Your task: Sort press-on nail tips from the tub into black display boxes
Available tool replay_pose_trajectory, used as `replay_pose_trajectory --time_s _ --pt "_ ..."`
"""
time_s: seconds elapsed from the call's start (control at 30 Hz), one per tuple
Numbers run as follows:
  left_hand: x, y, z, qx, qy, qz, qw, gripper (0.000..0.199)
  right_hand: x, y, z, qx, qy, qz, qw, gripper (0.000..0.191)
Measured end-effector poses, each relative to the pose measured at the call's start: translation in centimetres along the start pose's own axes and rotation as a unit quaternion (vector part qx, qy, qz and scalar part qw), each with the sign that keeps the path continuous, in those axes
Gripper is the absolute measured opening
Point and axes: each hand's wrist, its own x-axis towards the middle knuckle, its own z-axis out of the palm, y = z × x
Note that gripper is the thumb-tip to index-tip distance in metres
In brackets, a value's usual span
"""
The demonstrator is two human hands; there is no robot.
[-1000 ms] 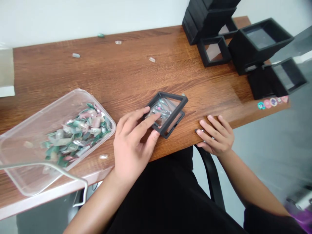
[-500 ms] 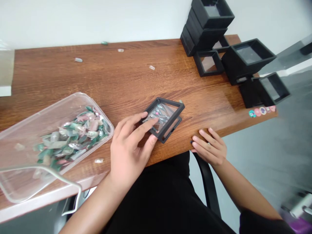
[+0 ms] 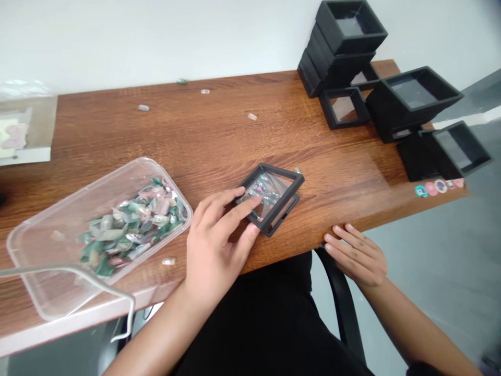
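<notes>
My left hand (image 3: pixel 217 235) grips the near left corner of a black display frame (image 3: pixel 284 213). Its thumb is at the lower edge, and one finger rests on the clear window. The frame looks parted, its two halves slightly apart. Behind the film lie shiny, clear-greenish slivers (image 3: pixel 270 184) with a pink spot; their kind is hard to make out. At the table's front edge, my right hand (image 3: pixel 362 256) has its fingers stretched out, touching the edge. A tiny dark bit shows at its fingertips, too small to name.
Left of my hand, a clear plastic box (image 3: pixel 97 185) holds many green, pink and clear nail-like pieces (image 3: pixel 133 224). A bent pale wire (image 3: pixel 78 269) crosses its front. Black display boxes (image 3: pixel 340 47) are stacked back right. Loose pieces (image 3: pixel 169 261) lie about. Round stickers (image 3: pixel 430 188) line the right edge.
My right hand has slid right and slightly down along the table edge. My left hand keeps its hold on the frame. The whole view has shifted a little to the left.
</notes>
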Motion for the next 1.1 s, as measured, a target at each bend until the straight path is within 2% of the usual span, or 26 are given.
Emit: replay_pose_trajectory --time_s 0.07,0.13,0.2,0.27,0.33,0.4,0.53,0.67,0.93,1.1 --pt "0.1 0.0 0.0 0.0 -0.001 0.001 1.0 0.029 0.3 -0.2 -0.1 0.014 0.018 0.021 1.0 0.03" --pt "0.1 0.0 0.0 0.001 0.0 0.001 1.0 0.029 1.3 0.0 -0.1 0.027 0.042 0.039 0.998 0.045" --pt "0.1 0.0 0.0 0.001 0.0 0.001 1.0 0.03 3.0 0.4 -0.1 0.04 0.065 0.052 0.996 0.058" --pt "0.1 0.0 0.0 0.002 0.001 0.001 1.0 0.03 5.2 1.1 0.2 0.045 0.078 0.053 0.995 0.063" --pt "0.0 -0.1 0.0 0.002 0.0 0.001 1.0 0.03 7.6 1.9 0.9 0.029 0.08 0.029 0.996 0.061" --pt "0.0 -0.2 0.0 0.0 -0.001 0.001 1.0 0.031 9.8 2.6 1.8 0.019 0.076 0.004 0.997 0.048" --pt "-0.1 -0.4 0.0 -0.003 -0.007 0.005 1.0 0.032 12.5 3.3 3.4 0.001 0.031 0.011 0.999 0.026" --pt "-0.2 -0.4 -0.1 0.006 -0.013 0.009 1.0 0.033 13.1 3.2 3.8 0.003 0.012 0.006 1.0 0.019" --pt "-0.3 -0.2 -0.3 0.014 -0.024 0.017 0.999 0.034 13.1 2.8 3.4 -0.027 -0.014 -0.005 1.0 0.016" --pt "-0.4 -0.3 -0.2 0.019 -0.03 0.016 0.999 0.036 13.6 2.9 3.4 -0.003 -0.045 -0.014 0.999 0.012"
